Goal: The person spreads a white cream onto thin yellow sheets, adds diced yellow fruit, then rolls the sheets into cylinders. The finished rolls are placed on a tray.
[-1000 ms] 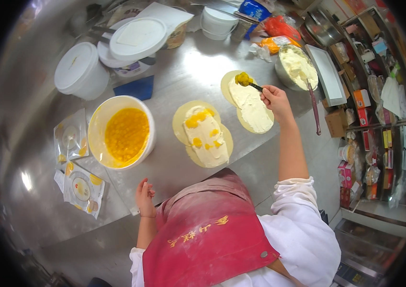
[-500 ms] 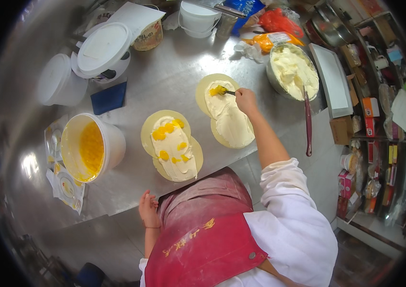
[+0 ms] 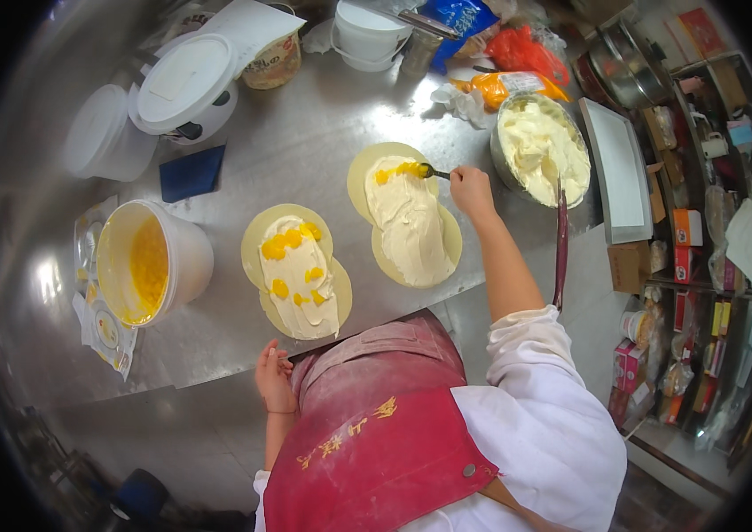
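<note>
Head view: on the grey metal tabletop (image 3: 301, 142) I see a cream-spread pair of pale-yellow overlapping rounds (image 3: 411, 222), long axis slanting upper-left to lower-right, just left of the right hand (image 3: 471, 191), the nearer one. The left hand (image 3: 273, 376) is loosely half-spread, seemingly empty; the right pinches a black-handled spoon (image 3: 430, 170).

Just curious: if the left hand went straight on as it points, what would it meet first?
From the left hand, probably the left pair of cream-topped crepes; its height is unclear, so the edge of the steel table could come first.
</note>
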The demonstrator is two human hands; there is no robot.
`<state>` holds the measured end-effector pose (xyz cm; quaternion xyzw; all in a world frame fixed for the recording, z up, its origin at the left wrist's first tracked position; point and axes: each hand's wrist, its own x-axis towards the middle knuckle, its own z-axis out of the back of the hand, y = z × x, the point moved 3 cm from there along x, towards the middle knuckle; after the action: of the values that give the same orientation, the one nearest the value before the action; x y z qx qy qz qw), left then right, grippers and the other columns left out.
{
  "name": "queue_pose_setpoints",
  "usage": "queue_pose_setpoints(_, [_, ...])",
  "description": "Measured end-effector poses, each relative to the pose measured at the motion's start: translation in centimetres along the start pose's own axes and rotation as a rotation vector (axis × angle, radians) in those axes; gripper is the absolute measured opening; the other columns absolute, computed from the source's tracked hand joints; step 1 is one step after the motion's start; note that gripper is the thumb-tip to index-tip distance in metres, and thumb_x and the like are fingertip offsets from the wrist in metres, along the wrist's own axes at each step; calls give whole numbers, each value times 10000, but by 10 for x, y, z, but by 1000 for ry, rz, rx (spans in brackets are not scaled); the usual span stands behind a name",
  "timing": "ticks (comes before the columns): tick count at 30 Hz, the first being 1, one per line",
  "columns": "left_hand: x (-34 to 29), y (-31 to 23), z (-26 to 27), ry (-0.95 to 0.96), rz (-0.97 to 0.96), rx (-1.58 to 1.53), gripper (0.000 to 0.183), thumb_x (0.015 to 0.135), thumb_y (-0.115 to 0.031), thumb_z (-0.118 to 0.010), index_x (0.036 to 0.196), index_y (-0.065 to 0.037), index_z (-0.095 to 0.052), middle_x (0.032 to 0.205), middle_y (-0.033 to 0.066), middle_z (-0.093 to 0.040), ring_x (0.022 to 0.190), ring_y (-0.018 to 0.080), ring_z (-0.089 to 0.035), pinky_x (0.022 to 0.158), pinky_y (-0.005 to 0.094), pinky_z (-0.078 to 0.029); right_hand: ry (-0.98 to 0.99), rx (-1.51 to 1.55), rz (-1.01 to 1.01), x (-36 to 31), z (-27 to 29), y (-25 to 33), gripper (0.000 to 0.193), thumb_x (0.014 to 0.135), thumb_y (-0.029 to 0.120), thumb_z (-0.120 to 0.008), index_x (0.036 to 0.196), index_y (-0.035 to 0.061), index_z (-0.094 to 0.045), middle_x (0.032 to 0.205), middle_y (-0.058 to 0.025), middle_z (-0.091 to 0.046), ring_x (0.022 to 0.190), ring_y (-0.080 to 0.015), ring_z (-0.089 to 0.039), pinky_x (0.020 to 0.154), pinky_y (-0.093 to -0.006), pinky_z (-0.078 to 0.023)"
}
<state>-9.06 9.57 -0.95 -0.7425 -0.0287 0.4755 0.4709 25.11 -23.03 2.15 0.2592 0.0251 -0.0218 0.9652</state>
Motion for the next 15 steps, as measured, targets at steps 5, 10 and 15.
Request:
queue_pose_setpoints(5, [-4,2,-5,-29,7,-15,278,894,-159,-473,1132,-22,-510,797,11,-550,585,52,-465,526,173,-358,39,186,58,-4,-16,11,210,773,133,-477,787,3,-642,771,-209,-608,742,-365,-586,726,-416,-465])
queue_pose_setpoints(10, [-6,-1,-8,-10,-8,-32,276,891,-158,-479,1130,-24,-514,793,8,-550,585,51,-462,524,169,-354,-2,134,18,-7,-19,11,206,782,142,-485,796,7,-640,765,-204,-608,748,-360,-586,712,-409,-466])
queue_pose_setpoints(15, [-6,1,-6,-12,-9,-23,269,889,-156,-482,1122,-28,-520,783,1,-552,578,48,-463,517,167,-352,-62,155,27,-18,-4,6,197,792,139,-483,775,4,-625,752,-210,-600,739,-366,-583,686,-428,-463])
